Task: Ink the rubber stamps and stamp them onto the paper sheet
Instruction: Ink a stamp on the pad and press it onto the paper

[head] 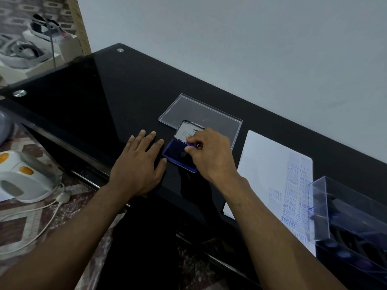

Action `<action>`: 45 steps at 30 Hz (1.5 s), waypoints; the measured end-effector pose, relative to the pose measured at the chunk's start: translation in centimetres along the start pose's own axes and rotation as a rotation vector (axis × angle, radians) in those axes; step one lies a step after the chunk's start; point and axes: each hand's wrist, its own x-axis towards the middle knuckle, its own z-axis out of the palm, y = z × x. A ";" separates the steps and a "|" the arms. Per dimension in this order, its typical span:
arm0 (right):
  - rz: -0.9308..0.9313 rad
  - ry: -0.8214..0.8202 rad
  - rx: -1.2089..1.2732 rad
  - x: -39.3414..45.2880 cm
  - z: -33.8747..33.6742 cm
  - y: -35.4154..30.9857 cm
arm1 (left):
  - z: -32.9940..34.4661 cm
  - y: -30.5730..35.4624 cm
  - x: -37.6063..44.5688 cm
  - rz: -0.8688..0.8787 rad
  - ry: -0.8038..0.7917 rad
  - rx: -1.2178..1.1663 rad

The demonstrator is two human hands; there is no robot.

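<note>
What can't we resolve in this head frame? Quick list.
- Stamp face and wording: head view, hidden by right hand fingers.
- Ink pad right part: covered by that hand.
- Clear box contents: dark, blurred, cut by the right edge.
- Pad lid label: too small.
- Paper sheet lower prints: behind the box.

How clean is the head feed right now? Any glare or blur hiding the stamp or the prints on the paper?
Head view: dim, even light; the glossy black table mirrors the wall and arms, without harsh glare. The right hand covers most of the stamp over the ink pad. Prints on the paper sheet are partly readable, paler ones faint. Wide-angle bending shows at the edges.
</note>
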 end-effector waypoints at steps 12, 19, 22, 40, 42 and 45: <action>0.076 0.236 0.214 -2.5 -2.6 2.0 | -1.1 2.1 0.8 0.031 0.029 -0.119; 0.191 0.304 0.131 -6.0 -6.9 7.2 | -1.4 10.7 2.2 0.188 0.030 -0.207; 0.251 0.342 0.125 -7.4 -8.7 9.6 | -0.9 14.3 2.7 0.241 -0.028 -0.266; 0.352 0.346 0.072 -11.1 -11.3 15.8 | 3.4 22.0 4.6 0.387 -0.147 -0.241; 0.350 0.345 0.071 -11.1 -11.1 15.9 | 4.0 21.8 4.7 0.409 -0.140 -0.209; 0.353 0.348 0.072 -11.0 -10.9 16.1 | 4.8 21.4 5.0 0.428 -0.140 -0.167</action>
